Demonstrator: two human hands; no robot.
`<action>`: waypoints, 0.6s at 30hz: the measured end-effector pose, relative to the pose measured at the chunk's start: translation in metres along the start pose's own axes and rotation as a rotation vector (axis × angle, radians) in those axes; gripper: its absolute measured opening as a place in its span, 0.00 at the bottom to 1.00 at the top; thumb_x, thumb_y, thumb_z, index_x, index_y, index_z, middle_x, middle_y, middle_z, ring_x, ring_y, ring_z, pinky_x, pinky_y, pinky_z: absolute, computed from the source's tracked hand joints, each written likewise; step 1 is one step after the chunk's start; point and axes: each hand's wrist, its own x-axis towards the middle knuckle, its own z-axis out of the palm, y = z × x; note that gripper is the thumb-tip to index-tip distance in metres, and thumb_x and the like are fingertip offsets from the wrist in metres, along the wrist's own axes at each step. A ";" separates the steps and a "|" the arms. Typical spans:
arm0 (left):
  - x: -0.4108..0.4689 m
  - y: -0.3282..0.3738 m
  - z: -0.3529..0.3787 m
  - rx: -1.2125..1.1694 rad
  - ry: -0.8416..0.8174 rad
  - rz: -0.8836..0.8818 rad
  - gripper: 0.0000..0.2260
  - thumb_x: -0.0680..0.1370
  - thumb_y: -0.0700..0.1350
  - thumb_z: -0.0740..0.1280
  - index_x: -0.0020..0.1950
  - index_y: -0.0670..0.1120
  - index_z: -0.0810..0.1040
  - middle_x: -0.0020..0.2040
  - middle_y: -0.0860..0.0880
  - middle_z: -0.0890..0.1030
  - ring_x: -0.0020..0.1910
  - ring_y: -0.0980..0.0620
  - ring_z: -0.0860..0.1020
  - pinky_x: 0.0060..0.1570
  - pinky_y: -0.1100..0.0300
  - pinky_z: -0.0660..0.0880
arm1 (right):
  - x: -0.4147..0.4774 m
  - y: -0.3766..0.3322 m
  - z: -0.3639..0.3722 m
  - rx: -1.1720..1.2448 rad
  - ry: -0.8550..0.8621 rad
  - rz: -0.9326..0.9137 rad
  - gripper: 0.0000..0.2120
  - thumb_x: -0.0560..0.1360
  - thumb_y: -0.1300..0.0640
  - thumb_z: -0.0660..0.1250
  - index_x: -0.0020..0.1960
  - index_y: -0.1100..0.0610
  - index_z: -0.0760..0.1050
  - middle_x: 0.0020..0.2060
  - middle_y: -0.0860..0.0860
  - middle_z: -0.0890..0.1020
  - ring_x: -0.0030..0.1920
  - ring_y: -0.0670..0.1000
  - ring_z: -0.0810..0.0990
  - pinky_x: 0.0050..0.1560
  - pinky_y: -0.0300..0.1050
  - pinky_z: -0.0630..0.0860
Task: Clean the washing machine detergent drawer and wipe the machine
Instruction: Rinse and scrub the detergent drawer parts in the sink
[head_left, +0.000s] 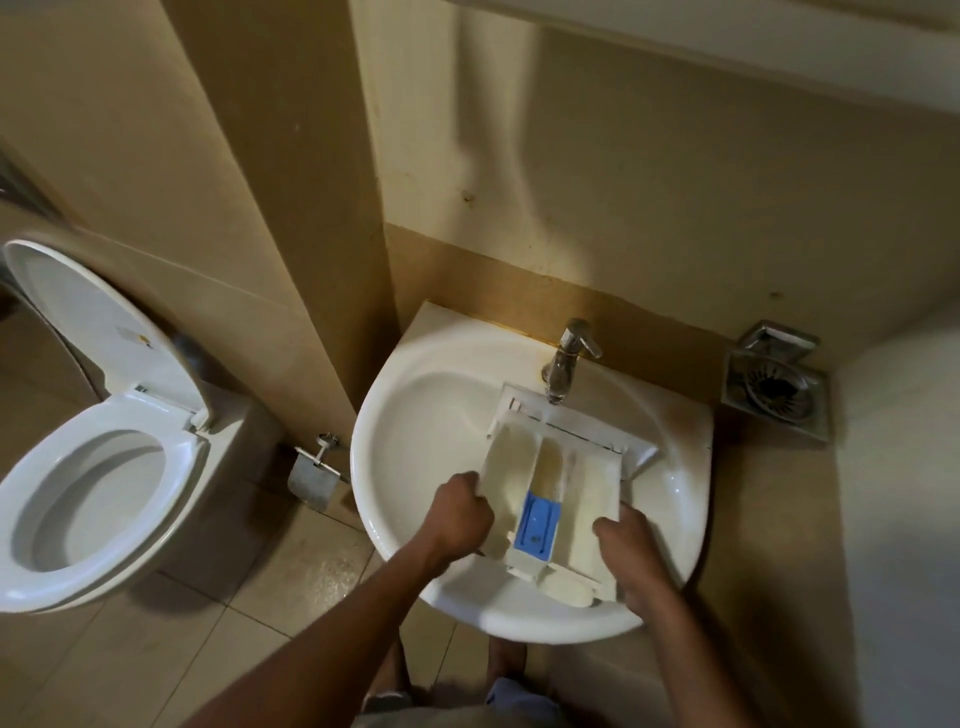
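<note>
holding the detergent drawer (566, 483) over the sink (415, 415) lower right, left hand (460, 512) and right hand (631, 545) both gripping its sides under the tap (563, 364).

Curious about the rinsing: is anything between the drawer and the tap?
Nothing visible. The left hand and right hand grip the detergent drawer by its sides, and its far end lies right under the tap spout, over the sink.

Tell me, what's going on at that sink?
A person is holding a white detergent drawer over the sink, under the tap. The left hand grips its left edge and the right hand grips its right edge. A blue insert sits in the middle compartment, and the compartments look yellowed. A thin stream of water seems to fall onto the drawer's far end.
</note>
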 end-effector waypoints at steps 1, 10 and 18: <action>0.001 0.000 -0.007 -0.018 0.036 -0.008 0.09 0.75 0.33 0.57 0.43 0.42 0.75 0.39 0.44 0.80 0.39 0.42 0.81 0.29 0.61 0.77 | -0.002 -0.003 0.007 0.020 -0.016 -0.006 0.16 0.74 0.66 0.57 0.56 0.56 0.78 0.45 0.55 0.84 0.45 0.57 0.83 0.43 0.49 0.79; 0.003 0.004 -0.026 -0.093 -0.034 -0.107 0.11 0.76 0.33 0.58 0.54 0.37 0.76 0.48 0.42 0.79 0.38 0.48 0.80 0.31 0.59 0.80 | -0.021 -0.018 0.008 0.030 -0.063 0.059 0.11 0.73 0.63 0.61 0.52 0.60 0.79 0.41 0.56 0.83 0.41 0.56 0.81 0.40 0.46 0.75; -0.009 -0.004 -0.024 -0.515 -0.320 -0.248 0.14 0.80 0.31 0.56 0.64 0.40 0.72 0.56 0.38 0.81 0.50 0.38 0.84 0.45 0.42 0.84 | -0.052 -0.069 -0.029 0.130 -0.195 0.103 0.15 0.74 0.56 0.64 0.57 0.60 0.79 0.50 0.63 0.84 0.52 0.64 0.82 0.48 0.55 0.81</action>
